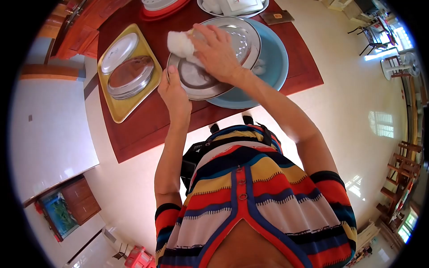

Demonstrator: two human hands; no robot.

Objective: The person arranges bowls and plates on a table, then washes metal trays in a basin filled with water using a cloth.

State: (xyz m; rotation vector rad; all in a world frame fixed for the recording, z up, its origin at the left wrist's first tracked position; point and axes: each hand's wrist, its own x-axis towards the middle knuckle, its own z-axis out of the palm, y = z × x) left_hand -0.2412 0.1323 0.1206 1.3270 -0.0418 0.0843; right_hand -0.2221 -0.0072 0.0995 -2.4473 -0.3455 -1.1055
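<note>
A large round metal tray (246, 38) is held tilted over a light-blue basin (278, 62). My left hand (175, 94) is closed on the tray's left rim, with the thumb on the upper face. My right hand (218, 54) presses a white cloth (179, 44) against the tray's inner surface; its fingers partly cover the cloth. Something pale lies in the basin, mostly hidden by the tray and my forearm. To the left, a yellow rectangular tray (119, 115) carries a white oval plate (119, 52) and a stack of shiny oval metal plates (132, 78).
Everything stands on a dark red wooden table (134, 140). At its far side are a red-rimmed container (165, 11), a bowl of white dishes (232, 6) and a small brown packet (277, 17). A white fan (401, 67) stands off to the right.
</note>
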